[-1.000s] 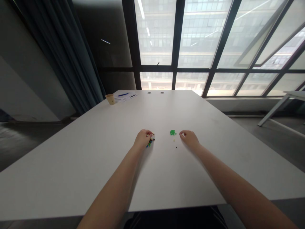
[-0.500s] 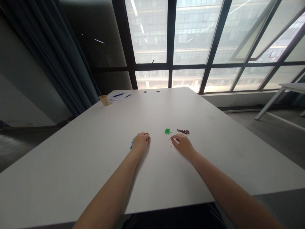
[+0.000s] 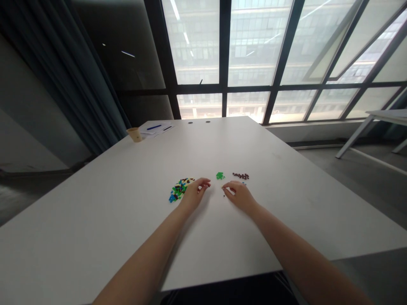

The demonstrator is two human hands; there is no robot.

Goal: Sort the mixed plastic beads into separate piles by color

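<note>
My left hand point(image 3: 196, 193) is just right of a mixed pile of small building bricks point(image 3: 178, 191) in blue, green, cream and dark brown. Its thumb and fingertips pinch a small dark brick point(image 3: 209, 185). Across a short gap, my right hand point(image 3: 241, 195) rests on the table with thumb and forefinger closed together at a pale spot; what they hold is too small to make out. Beyond the hands lie a green brick pile point(image 3: 220, 175) and a dark brown brick pile point(image 3: 241, 176). A few blue bricks point(image 3: 244, 183) show behind my right hand.
A single tiny black piece point(image 3: 224, 195) lies by my right fingertips on the white table point(image 3: 210, 237). At the far left stand a paper cup point(image 3: 135, 134) and papers point(image 3: 152, 131) with a blue pen point(image 3: 154, 127). Windows rise behind the table.
My left hand has moved right, off the mixed pile, uncovering it, and now has a dark brick in its fingertips. My right hand stays near the same spot, fingers still pinched.
</note>
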